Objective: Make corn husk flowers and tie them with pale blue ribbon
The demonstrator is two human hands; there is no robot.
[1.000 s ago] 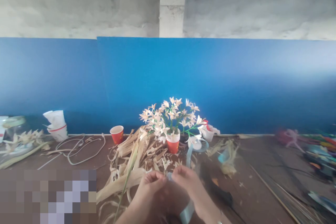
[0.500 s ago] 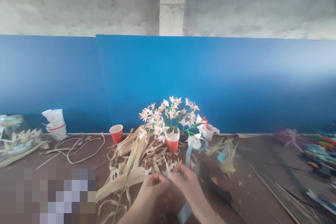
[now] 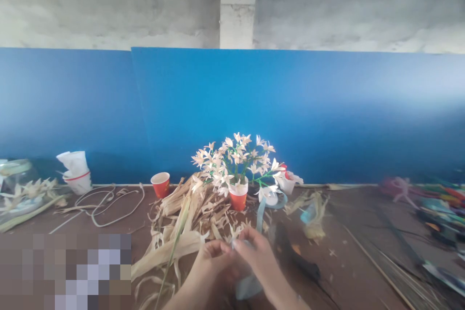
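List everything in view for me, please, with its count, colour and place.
flower bunch: one, cream and green, centre
red cups: two, red, one under the bunch, one further left
white cups: apparently two, white, back left
cord: one, white, left
jar: one, clear, far left
loose flowers: several, cream, far left
husks: many, tan, centre-left
container: one, white-red, behind bunch
crumpled bundle: one, yellowish, right
dark tool: one, black, front right
sticks: several, brown, right
blurred clutter: many, multicoloured, far right
table: one, brown, below
panels: two, blue, behind
pillar: one, grey, top
ribbon: pale blue, near bunch
small flower: one, cream, at fingertips
left hand: one, bare, front centre
right hand: one, bare, beside it
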